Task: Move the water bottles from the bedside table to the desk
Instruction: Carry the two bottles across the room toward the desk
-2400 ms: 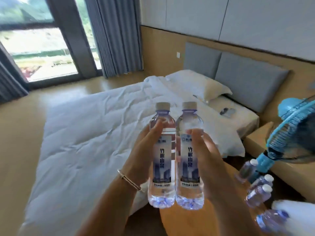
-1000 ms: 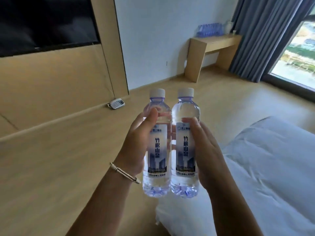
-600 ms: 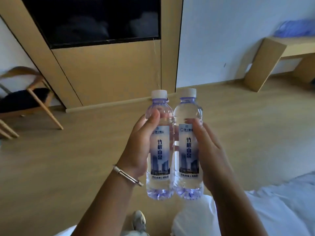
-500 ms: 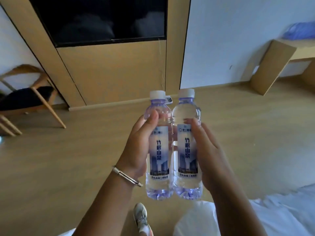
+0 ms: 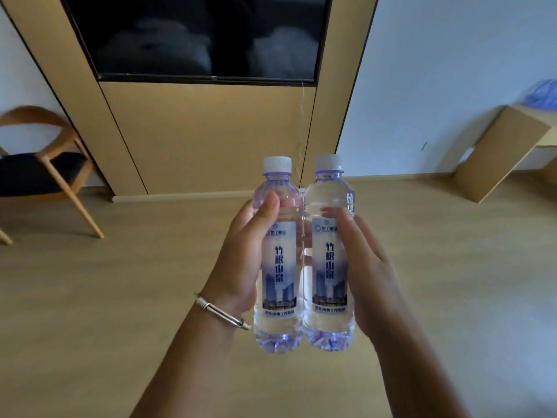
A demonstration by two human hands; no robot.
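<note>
At frame centre our left hand (image 5: 241,260) grips one water bottle (image 5: 278,267), our right hand (image 5: 370,273) grips another bottle (image 5: 329,260), touching upright.

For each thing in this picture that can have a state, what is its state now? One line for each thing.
Left bottle: capped, full, upright, gripped by the left hand.
Right bottle: capped, full, upright, gripped by the right hand, side by side with the left bottle.
TV: off, dark.
Chair: standing, nobody on it.
Desk: a blurred blue heap on top.
</note>
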